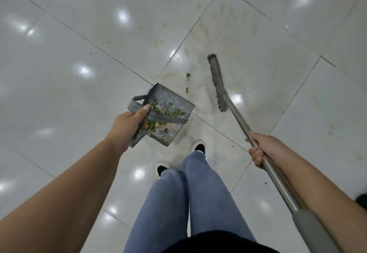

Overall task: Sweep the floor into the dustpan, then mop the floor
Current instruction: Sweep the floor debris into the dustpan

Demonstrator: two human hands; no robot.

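Your single head camera looks steeply down from above your hands, floor [79, 34] beyond them, your legs [188, 193] between.

Grey dustpan [170, 101]; white floor [79, 34]; blue trousers [178, 203]

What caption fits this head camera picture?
Left hand holds a scrap-filled dustpan; right hand grips the broom.

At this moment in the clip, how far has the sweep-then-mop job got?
Partly swept. The dustpan, gripped by the left hand, already holds green and yellow scraps. The right hand grips the broom, its head near a green scrap and a brownish bit lying loose on the floor. Brownish stains remain beyond them. No mop is in view, so mopping looks not yet begun.
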